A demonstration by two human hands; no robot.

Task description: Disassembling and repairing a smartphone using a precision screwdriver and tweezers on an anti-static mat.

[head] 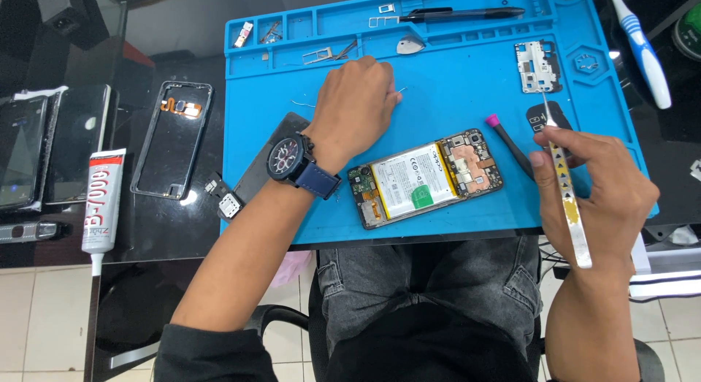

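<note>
Head view: tweezers (566, 185) in right hand (595, 188), near mat edge (642, 163).

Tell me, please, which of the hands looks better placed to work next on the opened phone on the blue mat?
Probably the right hand: it already holds the tweezers, just right of the opened phone. The left hand is farther up the blue mat, fingers down by a thin wire.

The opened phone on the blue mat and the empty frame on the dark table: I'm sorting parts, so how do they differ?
The opened phone lies on the blue mat; the empty frame lies off it, on the dark table. The opened phone holds a white battery and circuit boards; the empty frame is nearly hollow, with one small orange part at its top. The phone lies crosswise, the frame lengthwise. Both are rounded rectangles, untouched by either hand.
</note>
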